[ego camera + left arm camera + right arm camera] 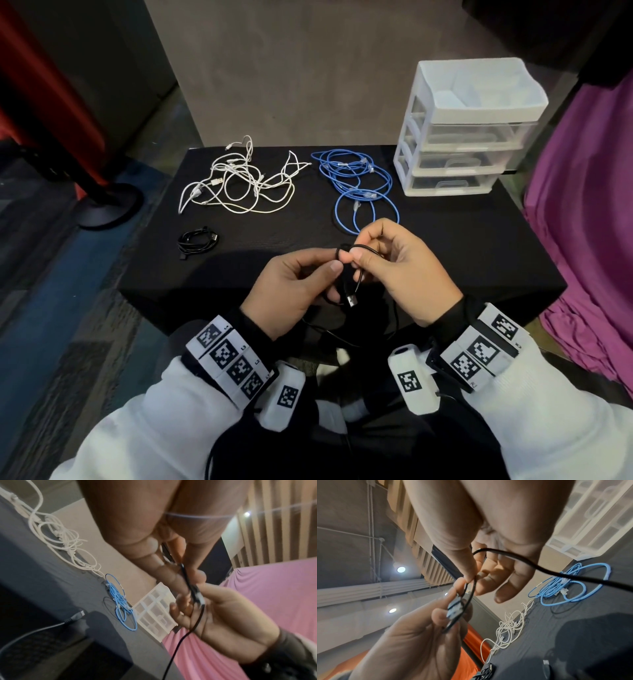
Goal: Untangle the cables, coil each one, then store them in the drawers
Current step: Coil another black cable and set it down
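A thin black USB cable (356,270) is pinched above the black table's (445,240) near edge by the left hand (291,291) and right hand (400,270). It is judged light and limp; gripping beside the plug suits coiling.

A black table (462,240) lies under and ahead of the hands. Off to the right of the right hand hangs a purple cloth (589,212). Far to the left of the left hand stands a black round stand base (109,209) on the carpet, with something red (44,78) behind it. Beyond the table rises a grey wall (291,68)
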Available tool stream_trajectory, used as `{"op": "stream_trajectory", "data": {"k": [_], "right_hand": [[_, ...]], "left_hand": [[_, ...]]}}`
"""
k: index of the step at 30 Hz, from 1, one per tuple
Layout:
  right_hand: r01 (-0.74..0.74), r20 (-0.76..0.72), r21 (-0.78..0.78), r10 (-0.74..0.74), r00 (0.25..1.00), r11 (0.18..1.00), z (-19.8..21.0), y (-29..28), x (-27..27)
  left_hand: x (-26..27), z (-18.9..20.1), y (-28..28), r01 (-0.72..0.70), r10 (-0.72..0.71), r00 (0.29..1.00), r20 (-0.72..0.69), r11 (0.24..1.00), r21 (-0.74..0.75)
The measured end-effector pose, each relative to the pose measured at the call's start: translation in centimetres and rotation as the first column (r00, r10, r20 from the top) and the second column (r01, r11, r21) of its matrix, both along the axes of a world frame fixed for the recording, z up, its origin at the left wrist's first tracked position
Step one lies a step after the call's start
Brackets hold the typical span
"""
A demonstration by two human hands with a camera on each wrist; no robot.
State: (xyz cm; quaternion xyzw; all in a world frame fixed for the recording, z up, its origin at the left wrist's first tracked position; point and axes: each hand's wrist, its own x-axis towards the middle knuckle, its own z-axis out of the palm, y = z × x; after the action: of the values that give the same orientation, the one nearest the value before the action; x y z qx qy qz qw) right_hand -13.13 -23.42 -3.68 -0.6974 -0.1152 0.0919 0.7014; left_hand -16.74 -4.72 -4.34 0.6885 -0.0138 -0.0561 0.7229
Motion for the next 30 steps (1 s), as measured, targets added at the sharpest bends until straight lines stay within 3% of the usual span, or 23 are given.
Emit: {"op": "stream_trajectory", "data": {"k": [6, 8, 10, 12, 16, 20, 22, 26, 30], "right_hand": [[-0.055, -0.026, 0.064, 0.057, 0.998, 0.996, 0.6, 0.7, -0.2], [-0.069, -0.026, 0.083, 0.071, 0.997, 0.994, 0.8, 1.0, -0.2], [-0.074, -0.018, 0.097, 0.076, 0.997, 0.993, 1.0, 1.0, -0.2], [-0.066, 0.001, 0.100, 0.067, 0.998, 0.993, 1.1, 0.9, -0.2], [-0.043, 0.048, 0.059, 0.040, 0.998, 0.997, 1.0, 0.2, 0.2], [-0.107, 0.083, -0.035, 0.110, 0.990, 0.994, 0.8, -0.7, 0.5], [-0.150, 0.099, -0.087, 0.158, 0.982, 0.985, 0.9, -1.0, 0.6], [-0.203, 0.118, -0.146, 0.221, 0.968, 0.968, 1.3, -1.2, 0.6], [-0.192, 0.148, -0.149, 0.214, 0.966, 0.970, 1.3, -1.0, 0.6]], "left_hand": [[0.0, -0.8, -1.4, -0.277, 0.277, 0.960, 0.033, 0.961, -0.027], [0.1, -1.3, -1.3, -0.365, 0.347, 0.917, 0.196, 0.929, 0.064], [0.3, -1.7, -0.8, -0.426, 0.321, 0.856, 0.404, 0.882, 0.201], [0.4, -1.8, -0.6, -0.417, 0.287, 0.845, 0.451, 0.882, 0.220], [0.1, -0.7, -0.3, -0.254, 0.250, 0.944, 0.214, 0.967, -0.010], [0.1, 0.2, 0.7, -0.022, 0.023, 0.999, 0.027, 0.999, -0.048], [-0.1, 0.7, 0.8, 0.018, -0.030, 0.996, -0.079, 0.990, -0.143], [-0.2, 1.3, 0.4, 0.096, -0.120, 0.977, -0.178, 0.986, -0.137], [-0.3, 1.6, 0.2, 0.128, -0.252, 0.930, -0.267, 0.904, -0.407]]}}
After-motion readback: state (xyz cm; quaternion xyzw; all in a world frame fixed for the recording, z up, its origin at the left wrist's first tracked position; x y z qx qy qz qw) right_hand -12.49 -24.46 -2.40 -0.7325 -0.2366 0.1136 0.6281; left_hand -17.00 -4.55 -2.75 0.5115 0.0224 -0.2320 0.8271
